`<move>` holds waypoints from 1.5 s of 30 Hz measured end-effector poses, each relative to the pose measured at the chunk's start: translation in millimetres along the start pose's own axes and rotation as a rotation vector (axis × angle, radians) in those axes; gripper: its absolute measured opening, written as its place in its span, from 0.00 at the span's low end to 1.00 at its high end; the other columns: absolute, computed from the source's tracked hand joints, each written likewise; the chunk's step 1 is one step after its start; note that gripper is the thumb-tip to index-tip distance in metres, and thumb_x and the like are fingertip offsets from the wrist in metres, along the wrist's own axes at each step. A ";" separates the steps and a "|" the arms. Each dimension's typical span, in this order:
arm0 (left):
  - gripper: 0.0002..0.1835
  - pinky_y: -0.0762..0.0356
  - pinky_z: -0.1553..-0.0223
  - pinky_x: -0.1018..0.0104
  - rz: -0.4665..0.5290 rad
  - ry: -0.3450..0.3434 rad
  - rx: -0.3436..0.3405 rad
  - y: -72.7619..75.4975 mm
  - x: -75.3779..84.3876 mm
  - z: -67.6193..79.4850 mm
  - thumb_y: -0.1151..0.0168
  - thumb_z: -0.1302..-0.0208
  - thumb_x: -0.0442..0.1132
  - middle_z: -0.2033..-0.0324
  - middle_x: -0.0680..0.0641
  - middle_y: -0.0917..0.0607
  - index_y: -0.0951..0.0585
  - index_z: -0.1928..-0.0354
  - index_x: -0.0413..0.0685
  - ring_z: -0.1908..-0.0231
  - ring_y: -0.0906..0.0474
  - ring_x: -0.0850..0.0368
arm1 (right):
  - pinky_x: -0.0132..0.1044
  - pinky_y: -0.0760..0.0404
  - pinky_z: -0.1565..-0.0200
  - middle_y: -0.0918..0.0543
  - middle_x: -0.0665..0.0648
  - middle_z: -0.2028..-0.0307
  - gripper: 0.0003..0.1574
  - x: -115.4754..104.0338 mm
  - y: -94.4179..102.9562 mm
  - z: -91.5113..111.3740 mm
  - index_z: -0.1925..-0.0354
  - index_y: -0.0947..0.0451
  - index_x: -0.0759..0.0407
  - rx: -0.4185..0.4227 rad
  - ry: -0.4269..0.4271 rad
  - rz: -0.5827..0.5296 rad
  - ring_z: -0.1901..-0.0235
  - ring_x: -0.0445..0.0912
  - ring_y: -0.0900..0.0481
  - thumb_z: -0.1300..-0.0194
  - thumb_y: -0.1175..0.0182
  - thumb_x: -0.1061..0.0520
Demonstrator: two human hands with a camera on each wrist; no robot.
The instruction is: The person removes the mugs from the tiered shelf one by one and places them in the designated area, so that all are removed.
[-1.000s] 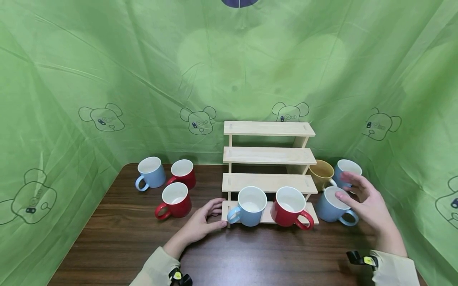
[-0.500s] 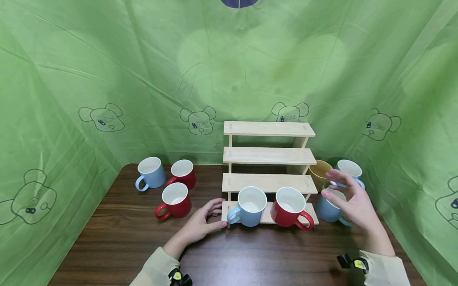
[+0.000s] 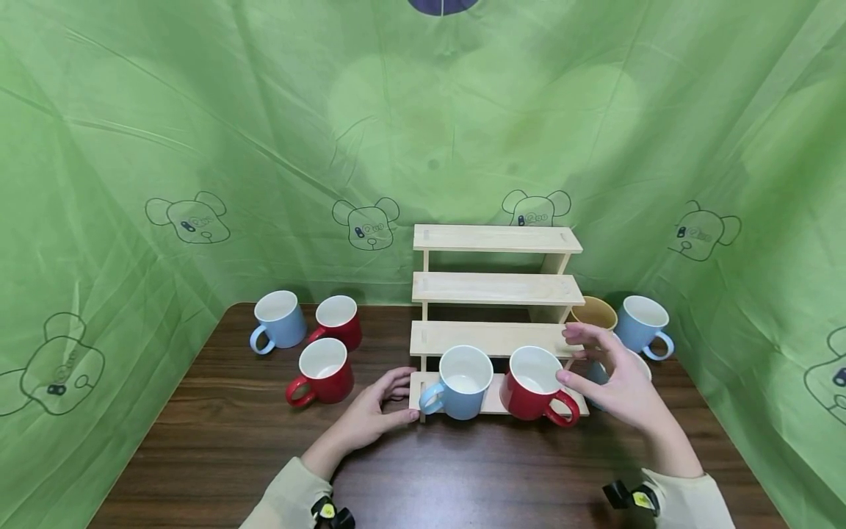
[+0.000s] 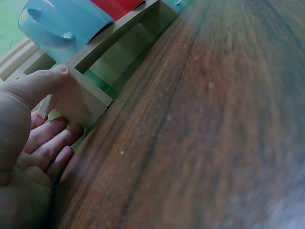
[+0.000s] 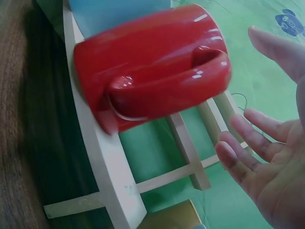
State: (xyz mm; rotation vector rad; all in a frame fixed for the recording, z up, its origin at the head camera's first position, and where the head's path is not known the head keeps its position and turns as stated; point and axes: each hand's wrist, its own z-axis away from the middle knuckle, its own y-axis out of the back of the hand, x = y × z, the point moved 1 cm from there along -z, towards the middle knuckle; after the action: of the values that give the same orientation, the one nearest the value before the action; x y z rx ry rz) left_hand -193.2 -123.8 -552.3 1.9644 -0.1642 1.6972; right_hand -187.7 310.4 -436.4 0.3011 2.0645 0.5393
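A stepped wooden display rack (image 3: pixel 496 339) stands on the table, with a light blue mug (image 3: pixel 465 397) and a red mug (image 3: pixel 522 400) upright on its lowest step. My left hand (image 3: pixel 370 417) holds the rack's lower left end. In the left wrist view its thumb presses the step's front corner while the fingers lie along the side panel (image 4: pixel 81 98). Just right of the red mug is my right hand (image 3: pixel 615 386), thumb and fingers spread and nothing in them. The right wrist view shows the red mug's handle (image 5: pixel 167 88) turned towards that hand.
Behind my right hand a blue mug (image 3: pixel 598 373) is mostly hidden. Further back stand a yellow mug (image 3: pixel 593 314) and another blue mug (image 3: pixel 634 332). Left of the rack are two red mugs (image 3: pixel 330 378) and a blue mug (image 3: pixel 280 327). Green cloth (image 3: pixel 264 132) surrounds the table.
My right hand has moved left, from over the blue mug on the right to beside the red mug on the rack. My left hand and the mugs have not moved.
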 end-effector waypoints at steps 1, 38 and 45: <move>0.42 0.23 0.29 0.55 0.001 0.000 0.000 0.0 -0.2 0.0 0.21 0.30 0.43 0.28 0.47 0.19 0.32 0.19 0.50 0.33 0.18 0.52 | 0.27 0.19 0.42 0.19 0.65 0.37 0.48 -0.1 -1.5 -0.3 0.28 0.26 0.65 -0.006 0.011 -0.001 0.38 0.46 0.21 0.45 0.19 0.73; 0.44 0.22 0.31 0.60 0.009 -0.012 -0.003 -0.4 -2.3 -0.2 0.21 0.31 0.41 0.29 0.47 0.19 0.33 0.19 0.46 0.34 0.17 0.52 | 0.28 0.19 0.43 0.17 0.56 0.35 0.57 0.3 -24.4 1.8 0.27 0.26 0.55 -0.149 -0.057 0.101 0.46 0.47 0.13 0.50 0.09 0.53; 0.43 0.22 0.31 0.60 -0.001 -0.018 0.004 0.0 -2.7 -0.6 0.21 0.31 0.42 0.29 0.47 0.19 0.32 0.19 0.47 0.35 0.17 0.52 | 0.28 0.20 0.43 0.18 0.55 0.35 0.57 1.2 -26.6 2.1 0.27 0.26 0.55 -0.154 -0.069 0.110 0.47 0.47 0.13 0.50 0.09 0.52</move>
State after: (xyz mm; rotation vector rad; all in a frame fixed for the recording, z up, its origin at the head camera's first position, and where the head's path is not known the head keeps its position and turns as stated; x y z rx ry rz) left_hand -194.3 -124.2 -554.9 1.9823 -0.1669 1.6810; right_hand -186.5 288.3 -451.2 0.3389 1.9353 0.7412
